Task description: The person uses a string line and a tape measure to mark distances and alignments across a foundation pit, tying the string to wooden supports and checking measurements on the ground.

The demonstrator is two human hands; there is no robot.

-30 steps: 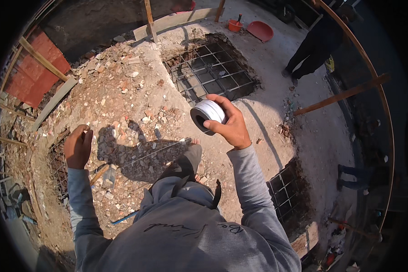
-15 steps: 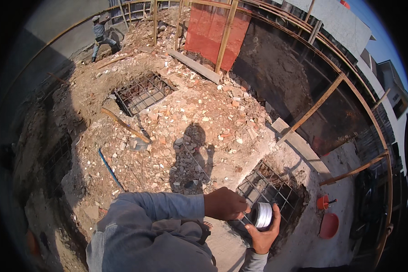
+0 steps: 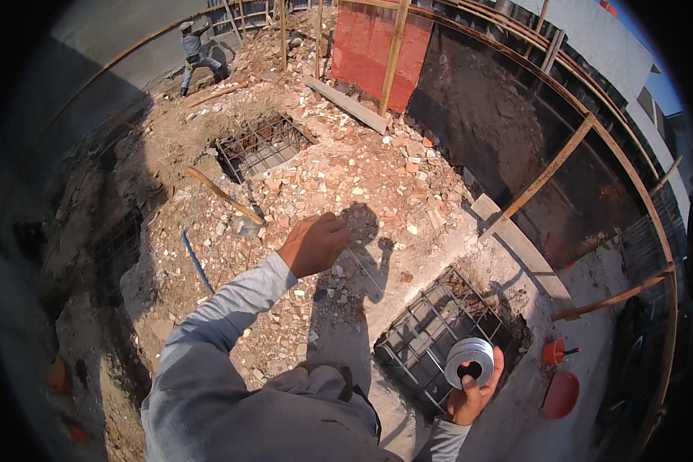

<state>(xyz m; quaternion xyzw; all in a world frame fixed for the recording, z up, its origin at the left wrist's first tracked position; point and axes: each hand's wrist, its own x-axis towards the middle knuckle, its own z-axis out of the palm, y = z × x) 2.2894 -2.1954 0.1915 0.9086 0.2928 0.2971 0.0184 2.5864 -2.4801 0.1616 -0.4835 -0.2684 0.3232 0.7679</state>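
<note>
My right hand [image 3: 473, 389] is low at the right, gripping a silver spool of tie wire [image 3: 470, 360] with its hollow core facing me. It hangs over a square pit holding a rebar cage [image 3: 431, 331]. My left hand [image 3: 313, 243] is raised at the centre in a grey sleeve, fingers closed into a fist above the rubble. A thin wire [image 3: 364, 271] runs from that fist down toward the spool side. My shadow falls on the ground between the two hands.
Broken brick rubble [image 3: 346, 177] covers the mound. A second rebar pit [image 3: 262, 146] lies further off, with a wooden stick [image 3: 223, 196] and a blue rod [image 3: 196, 262] nearby. Orange buckets [image 3: 560, 393] stand at the right. Another person [image 3: 194, 52] works at the top left. Timber props and orange mesh fence the edge.
Half a second ago my left hand was right beside the spool; it has since drawn up and left, away from it. The spool stays in my right hand. My head has turned.
</note>
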